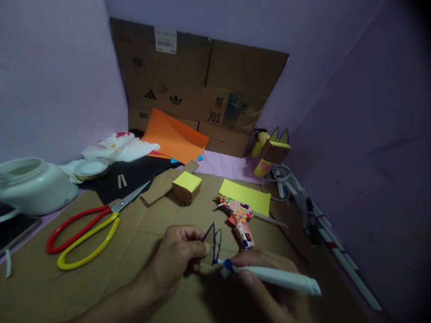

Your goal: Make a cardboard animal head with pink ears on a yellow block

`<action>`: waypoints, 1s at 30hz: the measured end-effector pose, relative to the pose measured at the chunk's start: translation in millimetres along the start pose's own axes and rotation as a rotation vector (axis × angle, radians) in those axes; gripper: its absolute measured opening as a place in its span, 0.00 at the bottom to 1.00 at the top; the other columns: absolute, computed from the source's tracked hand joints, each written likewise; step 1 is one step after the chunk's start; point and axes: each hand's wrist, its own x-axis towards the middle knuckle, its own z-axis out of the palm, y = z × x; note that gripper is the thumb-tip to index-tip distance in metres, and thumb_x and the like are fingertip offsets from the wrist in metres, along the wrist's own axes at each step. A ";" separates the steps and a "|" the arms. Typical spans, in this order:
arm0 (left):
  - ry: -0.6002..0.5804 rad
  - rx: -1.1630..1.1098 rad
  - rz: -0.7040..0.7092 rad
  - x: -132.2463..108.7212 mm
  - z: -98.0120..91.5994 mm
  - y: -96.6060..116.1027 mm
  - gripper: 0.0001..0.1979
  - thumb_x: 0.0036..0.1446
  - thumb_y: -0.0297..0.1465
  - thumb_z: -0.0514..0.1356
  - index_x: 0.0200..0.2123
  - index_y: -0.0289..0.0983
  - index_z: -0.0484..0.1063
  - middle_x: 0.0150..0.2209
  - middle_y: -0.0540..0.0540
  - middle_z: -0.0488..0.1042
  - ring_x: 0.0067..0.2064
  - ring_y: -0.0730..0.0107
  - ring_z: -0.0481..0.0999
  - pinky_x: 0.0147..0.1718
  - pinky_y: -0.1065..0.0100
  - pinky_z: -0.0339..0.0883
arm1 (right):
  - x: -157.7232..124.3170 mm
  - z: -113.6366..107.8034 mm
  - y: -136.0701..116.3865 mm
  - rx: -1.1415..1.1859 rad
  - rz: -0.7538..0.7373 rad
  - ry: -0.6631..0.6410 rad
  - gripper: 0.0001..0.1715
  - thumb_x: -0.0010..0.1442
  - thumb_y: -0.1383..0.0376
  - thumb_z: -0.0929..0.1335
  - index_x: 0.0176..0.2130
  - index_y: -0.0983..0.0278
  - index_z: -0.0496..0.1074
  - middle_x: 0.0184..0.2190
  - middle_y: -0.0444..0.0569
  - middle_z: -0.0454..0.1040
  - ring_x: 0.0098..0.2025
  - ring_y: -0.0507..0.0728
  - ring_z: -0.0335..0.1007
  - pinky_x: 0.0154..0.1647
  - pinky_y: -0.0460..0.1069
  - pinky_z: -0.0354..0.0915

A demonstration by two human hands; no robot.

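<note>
1. The left hand (180,251) pinches the pointed cutout (209,238), on the near side of the glue gun (239,217); a firm pinch should steady it.
2. The right hand (269,262) grips the pen (279,277), tip at the cutout's base; light, even strokes would likely suit.

The left hand (182,249) pinches a dark-edged piece (210,237); the right hand (267,296), a marker (283,279).

A slanted white marker (278,278) with a blue collar meets the base of an upright, blue-edged pointed piece (213,242).
</note>
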 end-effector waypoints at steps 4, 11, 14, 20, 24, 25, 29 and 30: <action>0.004 -0.019 0.009 0.2 1.0 1.7 0.08 0.30 0.31 0.62 0.17 0.36 0.66 0.13 0.56 0.62 0.15 0.79 0.58 0.16 0.74 0.49 | -1.6 -1.3 2.2 -0.076 -0.040 0.032 0.09 0.59 0.56 0.70 0.34 0.56 0.79 0.27 0.49 0.80 0.29 0.58 0.78 0.30 0.49 0.74; 0.003 0.003 -0.031 -6.2 3.8 6.8 0.07 0.28 0.31 0.62 0.15 0.35 0.66 0.12 0.56 0.62 0.14 0.80 0.58 0.15 0.75 0.49 | -2.3 -10.0 14.1 -0.071 -0.048 -0.005 0.06 0.58 0.63 0.71 0.35 0.58 0.80 0.28 0.49 0.81 0.30 0.58 0.79 0.31 0.49 0.75; -0.020 0.013 -0.027 -6.1 4.3 6.3 0.07 0.28 0.31 0.62 0.15 0.35 0.68 0.12 0.55 0.63 0.15 0.79 0.58 0.15 0.75 0.51 | -3.4 -8.0 14.0 -0.080 -0.004 0.009 0.07 0.57 0.61 0.71 0.35 0.58 0.80 0.29 0.50 0.81 0.32 0.60 0.79 0.34 0.52 0.75; -0.020 0.043 -0.054 -3.8 3.8 3.6 0.07 0.28 0.32 0.61 0.15 0.36 0.67 0.12 0.55 0.63 0.14 0.79 0.58 0.14 0.74 0.47 | -5.2 -4.2 11.5 -0.054 0.011 0.022 0.08 0.59 0.59 0.70 0.35 0.58 0.80 0.30 0.51 0.81 0.32 0.60 0.78 0.34 0.52 0.74; -0.035 0.066 -0.054 -4.4 3.8 4.3 0.06 0.28 0.31 0.61 0.15 0.36 0.67 0.12 0.55 0.62 0.14 0.79 0.58 0.15 0.74 0.46 | -4.7 -8.2 15.8 -0.074 0.008 -0.055 0.07 0.58 0.63 0.71 0.37 0.58 0.80 0.31 0.50 0.82 0.33 0.60 0.79 0.34 0.51 0.75; -0.036 0.067 -0.054 -4.6 4.0 4.7 0.06 0.28 0.31 0.61 0.15 0.36 0.67 0.12 0.55 0.63 0.14 0.79 0.58 0.15 0.74 0.47 | -4.6 -9.2 16.6 -0.090 0.007 -0.056 0.06 0.57 0.63 0.71 0.37 0.58 0.80 0.31 0.50 0.82 0.33 0.59 0.79 0.34 0.51 0.75; -0.040 0.047 -0.056 -5.0 4.8 5.4 0.07 0.28 0.31 0.61 0.15 0.36 0.67 0.13 0.55 0.63 0.15 0.79 0.58 0.16 0.73 0.51 | -5.0 -11.5 19.1 -0.121 0.007 -0.004 0.07 0.57 0.63 0.71 0.37 0.58 0.80 0.32 0.51 0.82 0.34 0.60 0.79 0.36 0.51 0.76; -0.043 0.045 -0.056 -5.0 4.6 5.2 0.07 0.28 0.31 0.61 0.15 0.36 0.67 0.13 0.55 0.63 0.15 0.79 0.58 0.16 0.73 0.51 | -5.3 -11.6 19.8 -0.112 -0.006 -0.021 0.07 0.57 0.64 0.71 0.38 0.58 0.80 0.32 0.50 0.82 0.34 0.60 0.79 0.35 0.51 0.76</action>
